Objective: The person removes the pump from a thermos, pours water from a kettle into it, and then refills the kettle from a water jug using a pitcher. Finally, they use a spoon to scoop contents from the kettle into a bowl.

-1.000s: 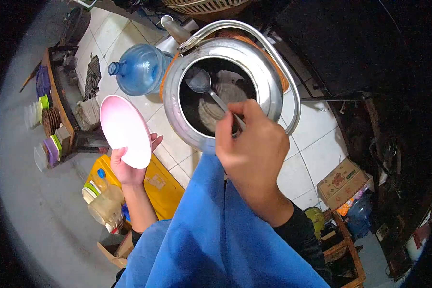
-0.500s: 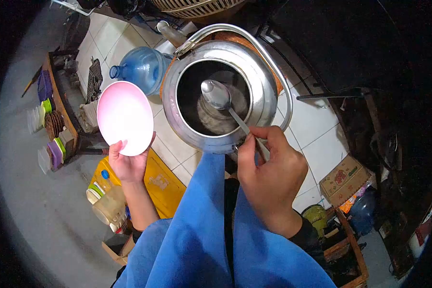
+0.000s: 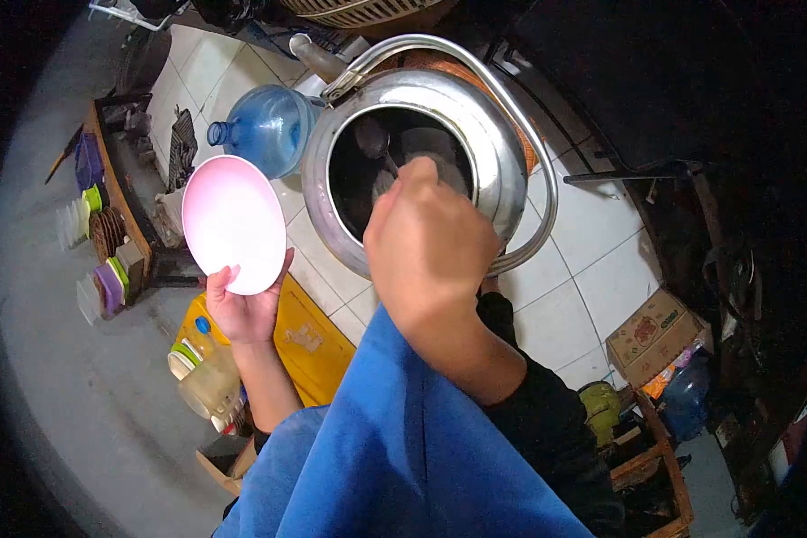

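A large metal kettle [image 3: 502, 170] stands with its lid off and its mouth facing me, dark inside. My right hand [image 3: 435, 247] is over the near side of the opening, closed round the handle of a metal spoon [image 3: 373, 139] whose bowl is down inside the kettle. Most of the spoon's handle is hidden by my fingers. To the left, my left hand [image 3: 247, 305] grips the lower rim of a pink plastic plate [image 3: 234, 224], thumb on its pale inner face. No food shows on the plate.
A blue water jug [image 3: 269, 130] lies left of the kettle on white tiles. A yellow board [image 3: 309, 345] is below the plate. Shelving with stacked containers [image 3: 108, 282] stands left. A cardboard box [image 3: 655, 336] and wooden crate [image 3: 668, 466] sit right.
My right hand has moved up and left over the kettle's mouth, taking the spoon's bowl deeper and farther in. My left hand and the plate have barely moved.
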